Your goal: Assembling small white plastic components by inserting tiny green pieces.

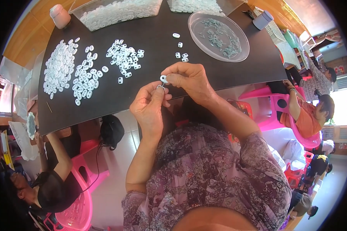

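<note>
My right hand (189, 79) pinches a small white plastic ring piece (164, 78) between thumb and fingers. Just below it my left hand (149, 104) pinches a tiny grey metal part (160, 87) that touches the white piece. Both hands meet over the near edge of a black table (150, 42). Piles of the same white pieces (85, 77) lie to the left, and a smaller cluster (124, 57) lies in the middle. A few single white pieces (182, 55) rest just beyond my right hand.
A clear round dish (218, 35) with small grey metal parts sits at the back right. Clear tubs of white pieces (115, 11) stand at the far edge, beside a pink jar (60, 16) and a grey cup (262, 19). Other people sit on pink chairs (79, 208) left and right.
</note>
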Motion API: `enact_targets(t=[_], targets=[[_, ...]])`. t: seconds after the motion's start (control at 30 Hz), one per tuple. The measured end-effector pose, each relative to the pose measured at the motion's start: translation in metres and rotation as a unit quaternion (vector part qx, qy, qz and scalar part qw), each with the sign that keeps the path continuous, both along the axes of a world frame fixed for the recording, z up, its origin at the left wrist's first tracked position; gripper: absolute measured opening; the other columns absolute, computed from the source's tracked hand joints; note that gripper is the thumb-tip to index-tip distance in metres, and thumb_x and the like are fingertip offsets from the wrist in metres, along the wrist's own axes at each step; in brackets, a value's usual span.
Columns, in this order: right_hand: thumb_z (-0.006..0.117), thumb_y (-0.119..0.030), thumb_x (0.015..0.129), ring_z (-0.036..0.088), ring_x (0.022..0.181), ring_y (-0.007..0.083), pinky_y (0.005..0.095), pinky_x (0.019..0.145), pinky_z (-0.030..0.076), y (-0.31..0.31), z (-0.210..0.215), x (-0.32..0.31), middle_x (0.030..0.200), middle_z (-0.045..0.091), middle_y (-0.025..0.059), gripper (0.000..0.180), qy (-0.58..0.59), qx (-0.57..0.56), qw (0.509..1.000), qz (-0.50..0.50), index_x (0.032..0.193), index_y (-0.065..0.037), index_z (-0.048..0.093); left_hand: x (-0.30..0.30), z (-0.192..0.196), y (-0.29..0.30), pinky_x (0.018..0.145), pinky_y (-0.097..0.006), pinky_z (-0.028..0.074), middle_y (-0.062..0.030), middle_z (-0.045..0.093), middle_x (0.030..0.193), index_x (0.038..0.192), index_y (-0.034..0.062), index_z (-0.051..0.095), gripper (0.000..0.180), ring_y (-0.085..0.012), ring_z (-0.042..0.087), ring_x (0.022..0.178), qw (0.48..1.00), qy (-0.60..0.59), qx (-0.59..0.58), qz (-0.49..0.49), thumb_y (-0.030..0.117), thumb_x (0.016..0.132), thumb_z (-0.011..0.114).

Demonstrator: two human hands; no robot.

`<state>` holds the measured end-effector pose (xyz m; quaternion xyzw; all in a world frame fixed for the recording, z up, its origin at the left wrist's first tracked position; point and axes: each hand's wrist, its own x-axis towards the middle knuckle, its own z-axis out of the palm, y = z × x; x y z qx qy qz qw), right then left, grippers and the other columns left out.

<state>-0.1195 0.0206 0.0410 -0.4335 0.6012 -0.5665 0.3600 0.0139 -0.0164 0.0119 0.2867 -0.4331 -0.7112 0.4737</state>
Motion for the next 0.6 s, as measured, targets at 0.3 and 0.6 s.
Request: enact_targets(t=[0.3,0.6], targets=[[0.063,-0.006,0.081,0.053,0.070,0.0043,0.0191,0.062,0.043,0.0017,-0.0036,-0.0008,0.076,0.064,0.0017,0.013,-0.006,0.008,1.000,0.014,0.091,0.001,0.067,0.0005,-0.0002,-0.0003,0.049,-0.024,0.050,-0.0133,0.064,0.076,0.094,-0.0083,0.060,0.013,-0.0158,0.062,0.060,1.000,-0.003,0.010,-0.001,0.001,0.086,0.057],[0.060,-0.002,0.083,0.057,0.078,0.0069,0.0233,0.073,0.047,0.0038,-0.0039,0.0064,0.083,0.066,0.0033,0.012,0.059,0.003,0.998,0.000,0.093,0.002,0.066,0.0011,-0.0045,0.0010,0.050,-0.023,0.050,-0.0122,0.064,0.076,0.098,-0.0085,0.059,0.016,-0.0149,0.062,0.061,1.000,0.006,0.007,0.008,0.002,0.086,0.057]])
